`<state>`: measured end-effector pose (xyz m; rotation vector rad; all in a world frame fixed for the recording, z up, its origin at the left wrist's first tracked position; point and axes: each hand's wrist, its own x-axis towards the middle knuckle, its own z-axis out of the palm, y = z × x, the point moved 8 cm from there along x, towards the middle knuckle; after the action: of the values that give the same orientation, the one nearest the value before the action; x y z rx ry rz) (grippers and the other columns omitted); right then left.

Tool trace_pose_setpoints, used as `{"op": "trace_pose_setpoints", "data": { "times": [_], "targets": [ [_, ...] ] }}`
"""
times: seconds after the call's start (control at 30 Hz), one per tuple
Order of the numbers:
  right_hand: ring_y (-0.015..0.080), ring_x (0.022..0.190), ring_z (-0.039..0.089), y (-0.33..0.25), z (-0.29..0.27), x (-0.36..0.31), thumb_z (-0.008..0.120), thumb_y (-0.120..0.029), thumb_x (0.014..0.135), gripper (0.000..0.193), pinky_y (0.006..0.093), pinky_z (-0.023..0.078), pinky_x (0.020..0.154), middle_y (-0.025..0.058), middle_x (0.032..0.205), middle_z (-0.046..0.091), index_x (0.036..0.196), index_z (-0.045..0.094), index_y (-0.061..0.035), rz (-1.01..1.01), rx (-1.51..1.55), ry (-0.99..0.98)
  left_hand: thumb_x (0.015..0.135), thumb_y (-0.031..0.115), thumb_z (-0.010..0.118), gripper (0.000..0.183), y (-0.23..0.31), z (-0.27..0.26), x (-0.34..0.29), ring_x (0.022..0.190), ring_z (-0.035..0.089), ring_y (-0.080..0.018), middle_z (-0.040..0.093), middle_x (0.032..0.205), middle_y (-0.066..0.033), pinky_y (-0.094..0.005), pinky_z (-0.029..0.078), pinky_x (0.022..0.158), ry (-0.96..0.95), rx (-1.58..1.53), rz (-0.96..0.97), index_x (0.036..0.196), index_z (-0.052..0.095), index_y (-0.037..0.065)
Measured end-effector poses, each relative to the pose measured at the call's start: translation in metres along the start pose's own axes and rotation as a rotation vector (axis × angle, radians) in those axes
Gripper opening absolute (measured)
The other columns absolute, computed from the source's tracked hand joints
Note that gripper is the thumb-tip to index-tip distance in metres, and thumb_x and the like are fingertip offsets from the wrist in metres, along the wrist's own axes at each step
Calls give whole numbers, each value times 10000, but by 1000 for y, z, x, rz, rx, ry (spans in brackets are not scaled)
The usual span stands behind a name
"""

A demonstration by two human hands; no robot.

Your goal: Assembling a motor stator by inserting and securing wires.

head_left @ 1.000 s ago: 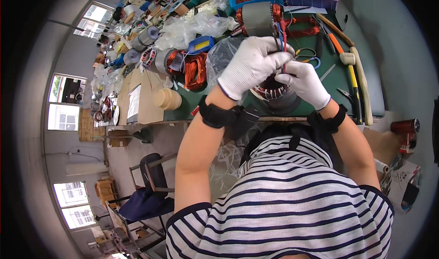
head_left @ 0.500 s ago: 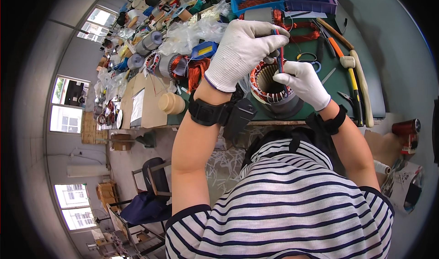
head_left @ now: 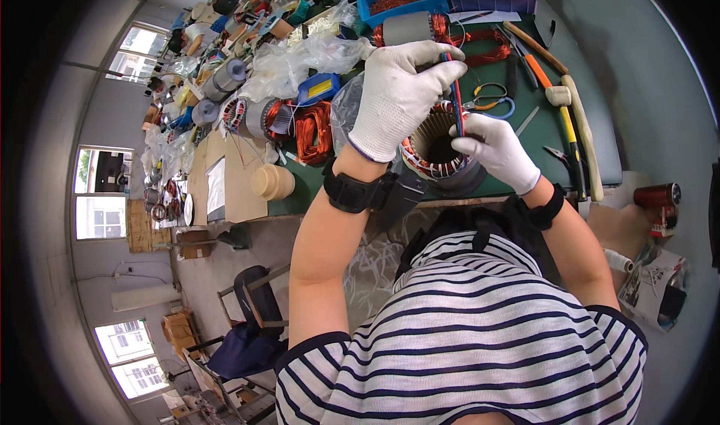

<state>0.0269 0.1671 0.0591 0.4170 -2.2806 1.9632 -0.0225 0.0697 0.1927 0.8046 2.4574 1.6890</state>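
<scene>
Both my hands wear white knit gloves. Between the thumb and fingers of my left hand (head_left: 405,91) is the upper end of a bundle of red, blue and black lead wires (head_left: 457,99). Lower down, my right hand (head_left: 499,148) pinches the same bundle between thumb and fingertips. Just below stands a motor stator (head_left: 435,172), its round bore facing up, with copper windings laced in white cord around the rim. My hands cover part of that rim, so where the wires join it is hidden.
Scissors (head_left: 495,109), a mallet (head_left: 557,96), a yellow-and-black handle (head_left: 570,144) and wooden sticks (head_left: 581,140) lie right of the stator. Copper coils (head_left: 313,133), a blue bin (head_left: 405,4) and a tan cup-shaped piece (head_left: 272,181) sit left and behind. Clutter fills the far bench.
The bench has shifted slightly left in the view. My right hand sits a little lower, and the scissors and stator bore show more. Both hands still hold the wires.
</scene>
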Motion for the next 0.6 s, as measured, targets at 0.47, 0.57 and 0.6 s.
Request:
{"op": "trace_pose_setpoints", "data": {
  "times": [0.47,0.57,0.6],
  "targets": [
    [240,674,535,16,8,-5,682,-108,797,166,321,442,654,120,712,551,880,615,19,-136,-64,-146,854,146,628,239,-64,32,-43,804,590,-91,657,900,-45,-227,471,755,-258,54,-142,1027,645,-17],
    [280,708,581,23,1,-32,685,-92,776,183,336,466,670,138,773,587,915,630,12,-128,-163,-24,862,154,623,208,-68,30,-49,750,570,-73,635,847,-38,-217,465,691,-184,-13,-205,984,647,-13],
    [312,731,604,29,3,-42,684,-70,756,194,347,480,673,150,814,609,925,634,12,-79,-232,-39,863,149,621,209,-69,32,-50,761,573,-76,636,857,-39,-220,468,698,-190,-55,-230,995,645,-12]
  ]
}}
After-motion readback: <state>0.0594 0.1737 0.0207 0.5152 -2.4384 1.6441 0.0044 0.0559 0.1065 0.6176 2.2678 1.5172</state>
